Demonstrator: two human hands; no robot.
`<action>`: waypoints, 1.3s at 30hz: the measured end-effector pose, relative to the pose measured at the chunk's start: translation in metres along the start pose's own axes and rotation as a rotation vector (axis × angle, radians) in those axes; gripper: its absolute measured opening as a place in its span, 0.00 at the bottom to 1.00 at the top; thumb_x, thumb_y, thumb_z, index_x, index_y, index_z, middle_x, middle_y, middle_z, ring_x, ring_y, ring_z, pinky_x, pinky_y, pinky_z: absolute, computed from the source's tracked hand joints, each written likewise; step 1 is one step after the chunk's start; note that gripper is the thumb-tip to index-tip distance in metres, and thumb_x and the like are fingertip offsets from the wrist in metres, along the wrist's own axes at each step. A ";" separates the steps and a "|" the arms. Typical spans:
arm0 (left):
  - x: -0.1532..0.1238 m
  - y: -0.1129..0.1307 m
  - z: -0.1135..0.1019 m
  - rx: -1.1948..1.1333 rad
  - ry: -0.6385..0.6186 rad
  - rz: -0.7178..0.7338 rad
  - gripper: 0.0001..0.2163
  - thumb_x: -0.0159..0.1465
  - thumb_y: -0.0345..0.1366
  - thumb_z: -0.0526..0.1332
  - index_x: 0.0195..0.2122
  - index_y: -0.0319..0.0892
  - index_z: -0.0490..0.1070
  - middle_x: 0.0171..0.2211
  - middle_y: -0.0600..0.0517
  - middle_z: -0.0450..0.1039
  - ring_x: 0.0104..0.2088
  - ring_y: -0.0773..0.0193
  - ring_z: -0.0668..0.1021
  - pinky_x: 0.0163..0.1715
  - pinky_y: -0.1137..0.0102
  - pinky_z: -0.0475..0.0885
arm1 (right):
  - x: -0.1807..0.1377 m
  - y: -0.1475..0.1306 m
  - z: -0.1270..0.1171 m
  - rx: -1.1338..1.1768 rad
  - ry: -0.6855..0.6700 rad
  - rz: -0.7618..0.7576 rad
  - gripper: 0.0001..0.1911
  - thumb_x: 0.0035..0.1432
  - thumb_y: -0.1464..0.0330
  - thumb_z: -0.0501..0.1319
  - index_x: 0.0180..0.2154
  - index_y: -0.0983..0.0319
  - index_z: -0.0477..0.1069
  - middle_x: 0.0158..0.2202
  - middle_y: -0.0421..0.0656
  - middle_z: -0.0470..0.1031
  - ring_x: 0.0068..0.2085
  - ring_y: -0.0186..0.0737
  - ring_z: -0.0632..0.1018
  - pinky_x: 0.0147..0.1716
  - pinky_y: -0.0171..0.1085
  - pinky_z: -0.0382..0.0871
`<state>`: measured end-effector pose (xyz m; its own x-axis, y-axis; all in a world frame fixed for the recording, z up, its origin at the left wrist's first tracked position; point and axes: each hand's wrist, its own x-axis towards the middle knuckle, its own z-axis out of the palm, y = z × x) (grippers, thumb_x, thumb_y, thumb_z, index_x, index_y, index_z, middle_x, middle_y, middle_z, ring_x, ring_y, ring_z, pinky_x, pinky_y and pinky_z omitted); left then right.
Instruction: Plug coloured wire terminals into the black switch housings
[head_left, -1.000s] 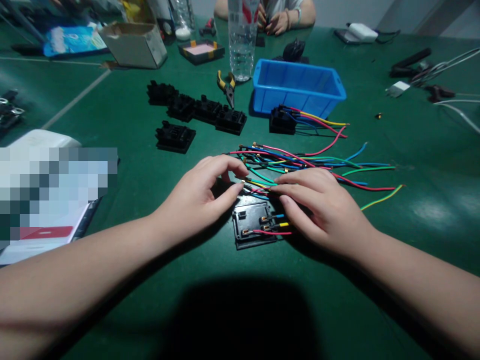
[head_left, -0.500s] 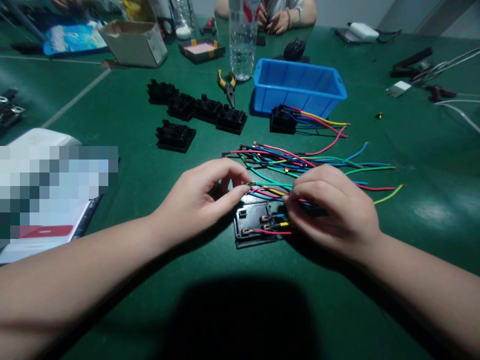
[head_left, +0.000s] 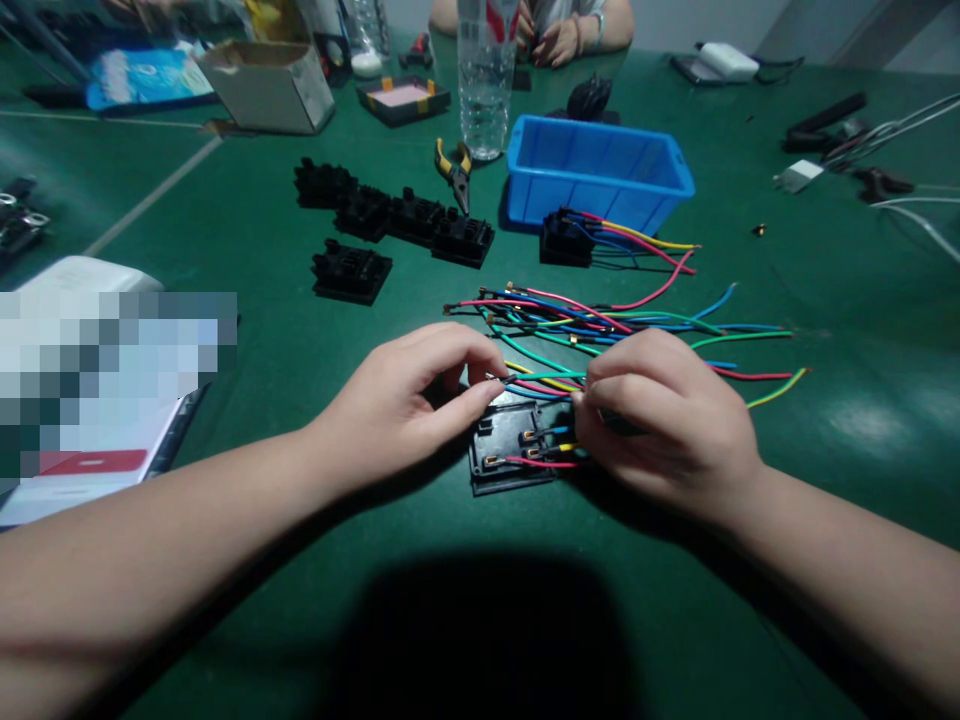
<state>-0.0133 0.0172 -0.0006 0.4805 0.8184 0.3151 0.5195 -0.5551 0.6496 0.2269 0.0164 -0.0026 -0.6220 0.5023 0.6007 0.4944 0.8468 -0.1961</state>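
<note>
A flat black socket plate (head_left: 508,448) lies on the green table in front of me, with red, blue and yellow wires plugged into its terminals. My left hand (head_left: 405,400) rests at the plate's left edge, its thumb and forefinger pinched on the ends of a few coloured wires. My right hand (head_left: 667,425) is curled over the plate's right side, fingers closed on the same bunch of wires (head_left: 544,381). A loose fan of coloured wires (head_left: 637,330) spreads behind my hands.
Several black socket blocks (head_left: 394,220) lie further back, one wired block (head_left: 564,242) before a blue bin (head_left: 596,175). Pliers (head_left: 454,170), a water bottle (head_left: 484,90), a cardboard box (head_left: 270,88) and papers (head_left: 90,440) at left. Another person's hands (head_left: 559,40) are at the far edge.
My right hand went from lying flat over the wires to curling its fingers shut on them and pulled slightly toward me. My left hand's pinch shifted a little to the right.
</note>
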 end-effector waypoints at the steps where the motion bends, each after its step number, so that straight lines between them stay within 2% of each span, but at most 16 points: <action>1: 0.001 0.000 0.000 0.003 0.000 0.018 0.04 0.65 0.32 0.61 0.38 0.38 0.73 0.35 0.53 0.74 0.35 0.69 0.74 0.35 0.75 0.69 | 0.000 0.000 0.000 -0.001 0.000 0.003 0.10 0.56 0.78 0.61 0.33 0.57 0.64 0.32 0.43 0.71 0.33 0.40 0.71 0.30 0.41 0.68; 4: 0.001 -0.001 0.000 -0.009 -0.005 0.054 0.03 0.64 0.30 0.61 0.38 0.39 0.73 0.36 0.52 0.74 0.38 0.68 0.74 0.35 0.75 0.69 | 0.002 0.000 0.001 0.013 -0.005 0.021 0.09 0.58 0.76 0.62 0.37 0.58 0.66 0.33 0.44 0.73 0.34 0.41 0.72 0.32 0.41 0.70; 12: -0.001 0.001 -0.001 -0.014 -0.012 0.008 0.04 0.65 0.35 0.61 0.37 0.41 0.73 0.35 0.52 0.77 0.33 0.68 0.76 0.35 0.73 0.71 | 0.003 -0.001 0.001 0.039 -0.065 0.048 0.12 0.59 0.73 0.58 0.45 0.60 0.69 0.41 0.48 0.77 0.40 0.47 0.77 0.39 0.46 0.73; 17: -0.002 0.002 -0.002 -0.017 0.025 -0.007 0.04 0.65 0.36 0.61 0.37 0.43 0.74 0.35 0.52 0.78 0.32 0.67 0.77 0.35 0.71 0.72 | 0.001 0.000 0.002 0.056 -0.075 0.101 0.15 0.57 0.76 0.57 0.46 0.59 0.69 0.40 0.46 0.78 0.40 0.45 0.78 0.39 0.44 0.74; 25: -0.003 0.004 -0.003 -0.025 0.034 0.000 0.03 0.65 0.35 0.62 0.37 0.44 0.73 0.35 0.53 0.78 0.33 0.66 0.77 0.35 0.70 0.72 | -0.001 0.002 0.001 0.048 -0.084 0.043 0.17 0.60 0.78 0.55 0.48 0.57 0.70 0.44 0.46 0.77 0.42 0.41 0.78 0.39 0.39 0.75; 29: -0.002 0.004 -0.003 -0.050 -0.014 -0.027 0.03 0.65 0.36 0.60 0.37 0.44 0.72 0.35 0.52 0.77 0.33 0.65 0.76 0.34 0.69 0.72 | -0.003 0.000 0.000 0.057 -0.092 0.057 0.18 0.60 0.78 0.55 0.49 0.56 0.70 0.45 0.47 0.77 0.44 0.43 0.78 0.39 0.40 0.76; 39: -0.002 0.004 -0.003 -0.090 -0.116 0.020 0.04 0.61 0.30 0.58 0.35 0.45 0.70 0.33 0.52 0.75 0.34 0.63 0.75 0.36 0.68 0.72 | -0.002 -0.002 0.000 0.087 -0.127 0.019 0.14 0.62 0.76 0.56 0.46 0.57 0.72 0.43 0.48 0.78 0.42 0.43 0.79 0.37 0.41 0.76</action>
<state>-0.0140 0.0134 0.0035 0.5713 0.7818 0.2497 0.4463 -0.5513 0.7049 0.2275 0.0137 -0.0032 -0.6876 0.5318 0.4944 0.4559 0.8461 -0.2760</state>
